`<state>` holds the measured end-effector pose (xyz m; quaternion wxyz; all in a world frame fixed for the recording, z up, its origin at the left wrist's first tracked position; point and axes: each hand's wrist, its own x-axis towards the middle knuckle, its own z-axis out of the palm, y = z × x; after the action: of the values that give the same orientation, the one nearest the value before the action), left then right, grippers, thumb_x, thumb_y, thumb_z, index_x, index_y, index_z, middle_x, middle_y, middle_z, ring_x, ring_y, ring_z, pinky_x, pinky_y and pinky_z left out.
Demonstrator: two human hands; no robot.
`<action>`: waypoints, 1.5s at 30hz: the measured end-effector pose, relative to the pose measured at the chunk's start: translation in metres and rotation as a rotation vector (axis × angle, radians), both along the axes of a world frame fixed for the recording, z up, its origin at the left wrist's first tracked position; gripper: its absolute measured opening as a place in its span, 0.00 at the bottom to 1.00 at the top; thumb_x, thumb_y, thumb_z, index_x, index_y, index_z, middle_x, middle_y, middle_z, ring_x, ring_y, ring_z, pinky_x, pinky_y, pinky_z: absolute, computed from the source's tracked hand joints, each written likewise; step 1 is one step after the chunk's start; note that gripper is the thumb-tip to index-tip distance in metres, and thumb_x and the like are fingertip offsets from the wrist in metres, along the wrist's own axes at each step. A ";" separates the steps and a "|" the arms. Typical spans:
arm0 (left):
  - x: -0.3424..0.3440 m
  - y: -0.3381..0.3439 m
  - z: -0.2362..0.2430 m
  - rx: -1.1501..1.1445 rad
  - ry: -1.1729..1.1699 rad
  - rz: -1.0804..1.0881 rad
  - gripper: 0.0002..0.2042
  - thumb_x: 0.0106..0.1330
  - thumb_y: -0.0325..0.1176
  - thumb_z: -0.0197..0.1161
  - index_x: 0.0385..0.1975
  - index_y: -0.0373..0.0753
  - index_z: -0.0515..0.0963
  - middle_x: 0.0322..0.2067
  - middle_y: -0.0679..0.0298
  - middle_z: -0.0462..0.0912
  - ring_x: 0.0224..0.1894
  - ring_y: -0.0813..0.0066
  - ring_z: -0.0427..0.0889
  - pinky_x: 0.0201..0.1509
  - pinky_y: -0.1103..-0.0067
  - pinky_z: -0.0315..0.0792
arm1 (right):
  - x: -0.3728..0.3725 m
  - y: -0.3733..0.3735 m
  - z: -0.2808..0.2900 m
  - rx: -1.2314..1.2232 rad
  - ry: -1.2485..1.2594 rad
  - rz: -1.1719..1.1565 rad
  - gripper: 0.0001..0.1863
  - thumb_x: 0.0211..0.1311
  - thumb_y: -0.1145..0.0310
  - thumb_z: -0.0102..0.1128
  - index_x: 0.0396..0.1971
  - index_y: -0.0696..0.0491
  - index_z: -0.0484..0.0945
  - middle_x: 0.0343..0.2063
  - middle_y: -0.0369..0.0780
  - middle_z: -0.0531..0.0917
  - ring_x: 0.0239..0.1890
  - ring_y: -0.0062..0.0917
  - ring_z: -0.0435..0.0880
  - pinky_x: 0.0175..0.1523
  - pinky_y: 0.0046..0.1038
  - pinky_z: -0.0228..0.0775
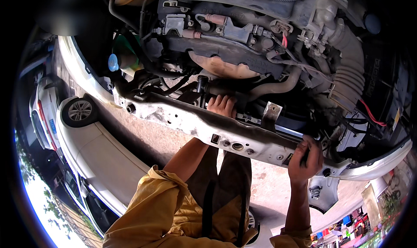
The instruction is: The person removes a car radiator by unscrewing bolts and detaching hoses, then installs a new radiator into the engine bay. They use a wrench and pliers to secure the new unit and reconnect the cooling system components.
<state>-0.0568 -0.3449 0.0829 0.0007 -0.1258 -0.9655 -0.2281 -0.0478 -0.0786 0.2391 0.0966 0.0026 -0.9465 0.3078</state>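
A scuffed white radiator support beam (186,121) crosses the open engine bay in front of me. My left hand (222,106) comes up behind it, with the wrist hidden by the beam. Its fingers are curled over something at the beam's rear side that I cannot make out. Close by stands a black capped filler neck (202,84). At the beam's right end, my right hand (306,159) is closed around the edge, fingers on top and thumb in front. An upright metal bracket (271,113) rises from the beam between my hands.
Behind the beam sits the engine with its ignition parts (236,33) and a ribbed air intake hose (347,81). A blue-capped reservoir (114,62) is at the left, loose red wires (371,115) at the right. A white car (97,152) stands on my left.
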 end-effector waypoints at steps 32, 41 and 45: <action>0.098 -0.026 0.090 -0.126 -0.152 -0.197 0.20 0.59 0.36 0.62 0.51 0.37 0.73 0.50 0.51 0.72 0.55 0.49 0.70 0.59 0.57 0.65 | 0.000 -0.008 -0.002 0.166 0.057 -0.042 0.07 0.53 0.77 0.56 0.32 0.57 0.79 0.27 0.45 0.81 0.31 0.42 0.80 0.38 0.41 0.72; -0.042 -0.108 0.264 0.109 0.240 -0.165 0.15 0.51 0.23 0.63 0.41 0.35 0.78 0.29 0.61 0.78 0.28 0.61 0.78 0.33 0.69 0.73 | -0.001 -0.010 -0.002 0.243 0.002 -0.082 0.08 0.52 0.75 0.56 0.34 0.57 0.77 0.28 0.46 0.81 0.32 0.43 0.80 0.38 0.42 0.72; -0.203 -0.167 0.272 -0.257 0.424 0.108 0.17 0.62 0.35 0.62 0.51 0.39 0.73 0.47 0.54 0.75 0.52 0.54 0.72 0.55 0.65 0.67 | 0.006 -0.012 -0.003 0.242 0.006 -0.106 0.08 0.54 0.74 0.54 0.33 0.58 0.77 0.28 0.48 0.80 0.32 0.46 0.79 0.38 0.45 0.71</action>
<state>-0.2601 -0.5121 0.3545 0.1992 -0.1181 -0.9702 -0.0718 -0.0419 -0.0911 0.2361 0.1147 -0.0349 -0.9753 0.1858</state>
